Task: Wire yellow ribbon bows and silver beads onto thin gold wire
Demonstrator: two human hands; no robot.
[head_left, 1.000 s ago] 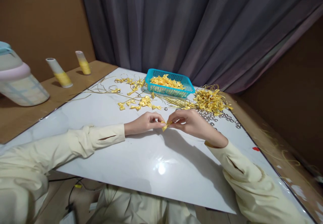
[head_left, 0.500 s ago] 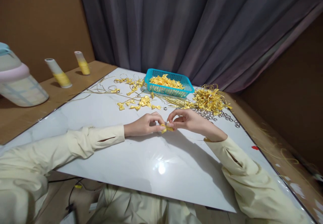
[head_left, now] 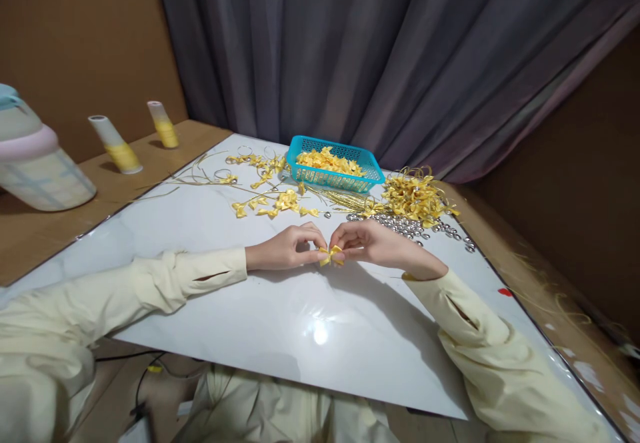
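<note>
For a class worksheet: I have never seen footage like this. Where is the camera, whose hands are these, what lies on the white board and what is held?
No machine here: a person works with two bare hands, and the one camera sits on that person's head, looking forward and down. So the cream sleeves entering from below are the wearer's own arms. The left hand and right hand pinch a small yellow ribbon bow between their fingertips, over the white board. Farther back lie a blue basket of yellow ribbon pieces, loose yellow bows, a heap of gold ribbon loops and small silver pieces. Two thread spools stand on the wooden table at the left.
</note>
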